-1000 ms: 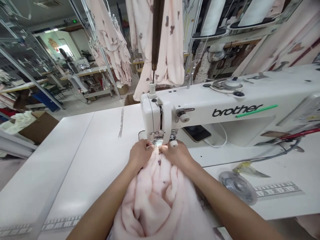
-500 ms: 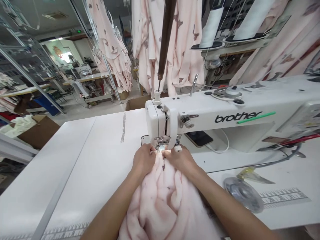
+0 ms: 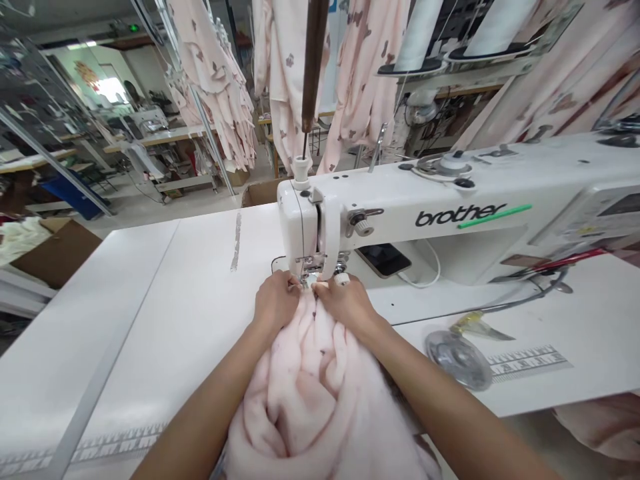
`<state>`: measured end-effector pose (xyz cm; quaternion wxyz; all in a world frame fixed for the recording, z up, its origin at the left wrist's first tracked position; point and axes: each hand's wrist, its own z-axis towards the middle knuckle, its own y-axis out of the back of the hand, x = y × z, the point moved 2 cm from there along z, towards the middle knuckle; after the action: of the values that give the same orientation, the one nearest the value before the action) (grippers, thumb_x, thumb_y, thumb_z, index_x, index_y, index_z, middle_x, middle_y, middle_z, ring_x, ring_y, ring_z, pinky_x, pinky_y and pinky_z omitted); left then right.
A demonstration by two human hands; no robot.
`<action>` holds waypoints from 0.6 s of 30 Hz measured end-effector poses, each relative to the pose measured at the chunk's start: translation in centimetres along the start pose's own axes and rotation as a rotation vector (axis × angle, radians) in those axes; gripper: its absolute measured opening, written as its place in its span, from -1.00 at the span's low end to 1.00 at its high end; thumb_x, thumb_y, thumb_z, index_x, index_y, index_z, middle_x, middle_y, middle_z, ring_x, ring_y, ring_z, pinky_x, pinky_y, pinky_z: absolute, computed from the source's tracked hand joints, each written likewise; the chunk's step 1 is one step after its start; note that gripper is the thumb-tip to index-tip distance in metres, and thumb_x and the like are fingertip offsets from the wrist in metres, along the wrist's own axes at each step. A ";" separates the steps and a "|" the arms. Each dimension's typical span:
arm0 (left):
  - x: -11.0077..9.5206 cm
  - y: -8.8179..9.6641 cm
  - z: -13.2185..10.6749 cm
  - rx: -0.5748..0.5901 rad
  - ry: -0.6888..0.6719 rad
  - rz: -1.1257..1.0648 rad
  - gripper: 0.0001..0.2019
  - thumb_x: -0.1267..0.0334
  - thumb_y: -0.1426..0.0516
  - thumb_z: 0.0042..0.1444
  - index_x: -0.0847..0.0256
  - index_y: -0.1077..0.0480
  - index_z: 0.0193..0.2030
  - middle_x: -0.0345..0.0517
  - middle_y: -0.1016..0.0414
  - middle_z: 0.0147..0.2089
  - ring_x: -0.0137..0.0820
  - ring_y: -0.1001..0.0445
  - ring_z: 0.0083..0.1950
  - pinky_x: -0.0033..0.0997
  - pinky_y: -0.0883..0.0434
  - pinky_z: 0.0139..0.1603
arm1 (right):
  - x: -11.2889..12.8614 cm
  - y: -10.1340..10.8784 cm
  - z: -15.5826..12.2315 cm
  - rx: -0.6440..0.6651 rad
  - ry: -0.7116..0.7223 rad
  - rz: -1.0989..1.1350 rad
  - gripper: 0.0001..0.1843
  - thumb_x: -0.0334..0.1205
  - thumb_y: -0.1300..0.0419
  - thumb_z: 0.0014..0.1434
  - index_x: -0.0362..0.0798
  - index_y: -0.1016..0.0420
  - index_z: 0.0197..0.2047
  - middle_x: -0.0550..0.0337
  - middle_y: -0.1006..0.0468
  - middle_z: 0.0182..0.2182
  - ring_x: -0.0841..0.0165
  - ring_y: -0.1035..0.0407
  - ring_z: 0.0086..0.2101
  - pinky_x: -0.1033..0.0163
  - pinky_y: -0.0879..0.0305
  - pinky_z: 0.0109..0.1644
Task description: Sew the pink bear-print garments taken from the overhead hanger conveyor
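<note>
A pale pink fleece fabric (image 3: 305,393) with small dark spots lies bunched in front of the white sewing machine (image 3: 380,213), its upper edge under the needle area. My left hand (image 3: 277,300) pinches that edge just left of the presser foot (image 3: 305,281). On the other side, my right hand (image 3: 347,303) grips the same edge with bent fingers, close to the foot. The fingertips of both hands are partly hidden by fabric and machine head.
Under the machine arm lies a phone (image 3: 384,259) with a white cable. A clear round container (image 3: 459,360), a yellow-handled tool (image 3: 477,325) and a ruler strip (image 3: 533,360) are on the right. White thread cones (image 3: 419,37) and hanging pink garments (image 3: 287,73) stand behind.
The whole view has shifted, so the machine and table appear slightly further left and higher. Both hands keep their hold on the fabric edge beside the presser foot.
</note>
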<state>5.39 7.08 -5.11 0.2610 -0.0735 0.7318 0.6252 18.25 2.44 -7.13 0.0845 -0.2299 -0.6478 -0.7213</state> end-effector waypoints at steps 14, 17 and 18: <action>-0.1 -0.4 0.4 -0.067 -0.033 0.085 -0.88 0.36 0.00 0.07 0.21 -0.35 -0.32 -0.05 -0.48 -0.18 -0.26 -0.44 -0.15 -0.37 -0.26 -0.24 | 0.0 -0.4 0.2 -0.057 0.007 -0.073 -0.85 -0.34 -0.07 0.19 -0.10 -0.46 -0.23 0.14 -0.51 -0.38 0.28 -0.35 -0.37 0.27 0.10 -0.46; -0.2 -0.4 0.6 -0.076 -0.027 0.110 -0.87 0.35 0.01 0.08 0.23 -0.34 -0.28 -0.01 -0.47 -0.17 -0.22 -0.44 -0.13 -0.36 -0.26 -0.25 | 0.0 -0.4 0.4 -0.064 -0.005 -0.082 -0.83 -0.31 -0.06 0.21 -0.12 -0.46 -0.19 0.12 -0.52 -0.38 0.26 -0.37 -0.35 0.26 0.08 -0.45; -0.2 -0.4 0.6 -0.079 -0.023 0.115 -0.87 0.35 0.00 0.08 0.23 -0.34 -0.27 0.00 -0.47 -0.18 -0.21 -0.44 -0.13 -0.35 -0.26 -0.26 | 0.0 -0.5 0.4 -0.066 -0.008 -0.087 -0.82 -0.31 -0.06 0.21 -0.12 -0.46 -0.18 0.11 -0.52 -0.38 0.24 -0.37 -0.34 0.26 0.07 -0.44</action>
<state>5.97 7.55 -5.41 0.2298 -0.0345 0.7067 0.6683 18.13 2.91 -7.51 0.0429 -0.2072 -0.6335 -0.7443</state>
